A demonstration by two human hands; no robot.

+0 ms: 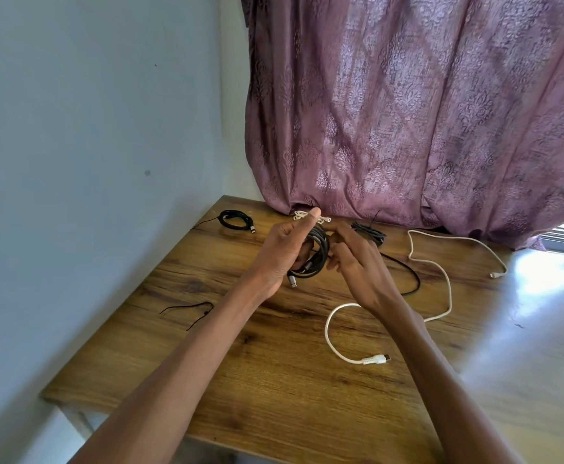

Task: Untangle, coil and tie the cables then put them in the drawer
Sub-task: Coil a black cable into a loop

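Note:
My left hand [282,252] holds a coil of black cable [317,254] above the wooden table [273,380], its silver plug [293,281] hanging below. My right hand [357,266] pinches the coil from the right side. The loose end of this black cable [411,279] trails on the table behind my right wrist. A long white cable [335,343] lies uncoiled across the right half. A tied black coil [235,220] sits at the far left corner, another black bundle [369,231] lies near the curtain, and a small white coil [302,215] shows behind my left thumb.
Thin black ties [193,309] lie near the table's left edge. A purple patterned curtain [407,112] hangs down to the table's far edge. A pale wall runs along the left. The table's right part shines in window light. No drawer is in view.

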